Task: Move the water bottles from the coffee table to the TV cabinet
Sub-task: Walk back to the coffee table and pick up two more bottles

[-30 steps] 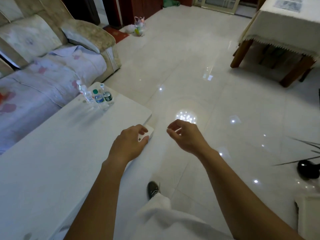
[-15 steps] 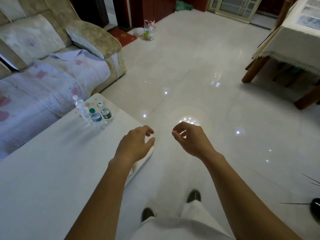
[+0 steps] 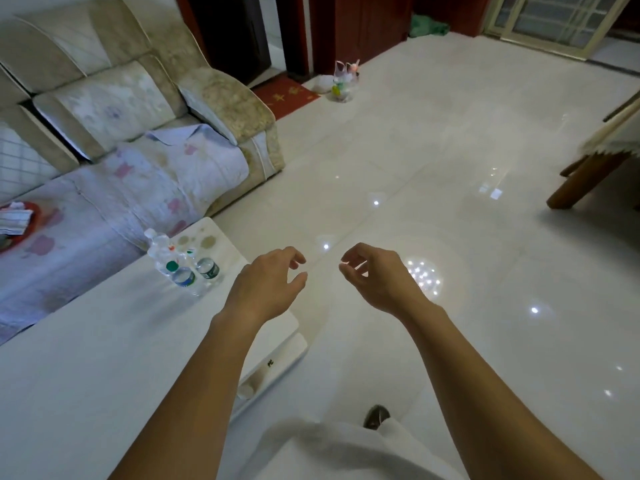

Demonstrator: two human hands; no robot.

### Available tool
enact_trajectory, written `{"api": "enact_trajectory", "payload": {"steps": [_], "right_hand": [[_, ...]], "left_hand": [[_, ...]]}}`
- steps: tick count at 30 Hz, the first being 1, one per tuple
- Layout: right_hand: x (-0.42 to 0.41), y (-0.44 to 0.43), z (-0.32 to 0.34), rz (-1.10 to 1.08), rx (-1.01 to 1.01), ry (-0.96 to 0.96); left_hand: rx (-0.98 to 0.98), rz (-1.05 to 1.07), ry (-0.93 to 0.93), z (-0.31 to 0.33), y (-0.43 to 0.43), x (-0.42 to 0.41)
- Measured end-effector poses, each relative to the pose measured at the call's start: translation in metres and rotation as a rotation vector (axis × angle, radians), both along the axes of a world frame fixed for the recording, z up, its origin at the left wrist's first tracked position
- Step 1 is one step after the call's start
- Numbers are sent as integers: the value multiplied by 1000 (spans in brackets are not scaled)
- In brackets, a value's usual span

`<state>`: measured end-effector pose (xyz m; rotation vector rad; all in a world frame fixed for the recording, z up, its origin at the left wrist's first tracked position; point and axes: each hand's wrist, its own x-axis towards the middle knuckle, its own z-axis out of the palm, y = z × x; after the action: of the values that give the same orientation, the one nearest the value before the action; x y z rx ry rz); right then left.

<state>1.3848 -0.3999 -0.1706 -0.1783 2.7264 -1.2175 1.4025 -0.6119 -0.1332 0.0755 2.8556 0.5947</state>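
Note:
Several clear plastic water bottles (image 3: 183,266) stand clustered near the far end of the white coffee table (image 3: 86,358), some with green caps, one taller with a white cap. My left hand (image 3: 268,285) hovers over the table's right edge, to the right of the bottles, fingers apart and empty. My right hand (image 3: 374,275) is held over the floor beside it, fingers loosely curled, holding nothing. The TV cabinet is not in view.
A beige sofa (image 3: 131,109) with a patterned cover runs along the left behind the table. Glossy white floor tiles (image 3: 415,168) spread to the right. A wooden table leg (image 3: 581,181) under a cloth stands at the far right. A small bag (image 3: 341,83) sits by the doorway.
The view has advanced along the table, so the bottles sit closer. Both hands have lifted slightly and stayed empty; my left hand has come off the table corner.

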Motion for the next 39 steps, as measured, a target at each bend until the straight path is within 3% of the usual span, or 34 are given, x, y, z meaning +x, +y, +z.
{"api": "enact_trajectory", "payload": {"steps": [11,25,39], "right_hand": [[-119,-6,-11,197,78,-30],[-347,-60,15,373,222,49],[-493,-151,-13,831,138,18]], "left_hand": [[18,227,-44,-10,3,-78],[104,413,77,-9,-40,-281],[66,782,-63,-28,-75,-362]]}}
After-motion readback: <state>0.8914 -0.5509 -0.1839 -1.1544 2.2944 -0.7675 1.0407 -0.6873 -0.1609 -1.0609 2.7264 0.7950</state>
